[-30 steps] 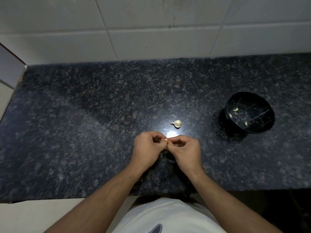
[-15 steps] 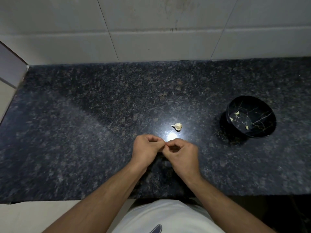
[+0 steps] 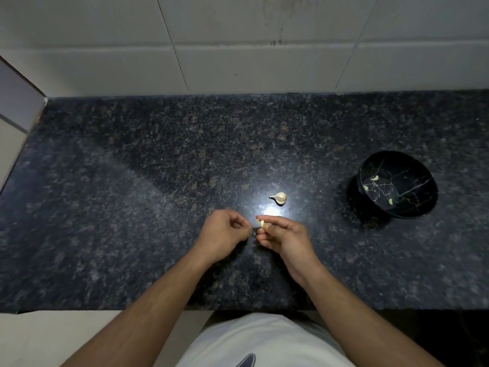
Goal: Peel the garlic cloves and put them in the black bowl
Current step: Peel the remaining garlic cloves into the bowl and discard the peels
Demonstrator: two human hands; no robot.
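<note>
Pinching a small pale garlic clove [image 3: 261, 223] between the thumb and the first fingertips, the right hand [image 3: 284, 238] is held just above the dark speckled counter [image 3: 132, 207], with its other fingers loosely bent under the palm. The left hand [image 3: 223, 235] is just beside it, a narrow gap apart, and its fingers are curled inward with the thumb meeting the fingertips; something thin may be between them, but the picture is too blurred there to tell. A little behind the hands, near a bright light reflection on the stone, the remaining garlic bulb piece [image 3: 279, 198] lies on the counter, pale, with a short dark stem pointing to the left. The black bowl [image 3: 407, 207] stands well apart to the right on the same counter; it has thin golden vein lines inside, and 3 peeled cloves [image 3: 374, 178] lie on its bottom, apart from each other. Behind the counter there is a wall of large white tiles [image 3: 238, 62] with some dark marks near the joints. At the near edge, both bare forearms come up from below, and a white garment [image 3: 262, 343] with a dark mark shows between them.
</note>
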